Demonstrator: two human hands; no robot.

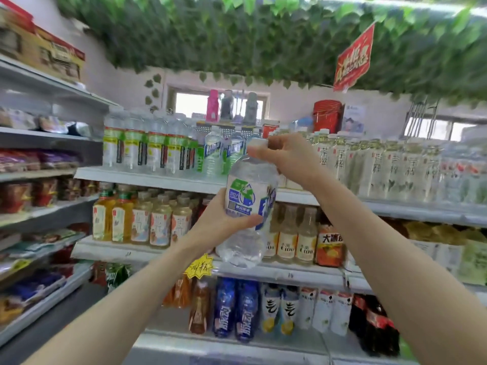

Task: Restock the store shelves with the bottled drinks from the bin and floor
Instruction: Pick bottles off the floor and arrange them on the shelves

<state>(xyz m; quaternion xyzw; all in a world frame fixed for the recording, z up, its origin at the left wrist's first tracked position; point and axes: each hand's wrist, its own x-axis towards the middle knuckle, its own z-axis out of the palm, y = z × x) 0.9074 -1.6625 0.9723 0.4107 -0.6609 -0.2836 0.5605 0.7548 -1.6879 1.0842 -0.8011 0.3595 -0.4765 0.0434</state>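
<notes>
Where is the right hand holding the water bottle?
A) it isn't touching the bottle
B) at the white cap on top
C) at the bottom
B: the right hand pinches the white cap on top of the water bottle, while the left hand grips its labelled middle.

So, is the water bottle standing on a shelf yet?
No, the left hand and right hand hold the water bottle up before the shelves.
</notes>
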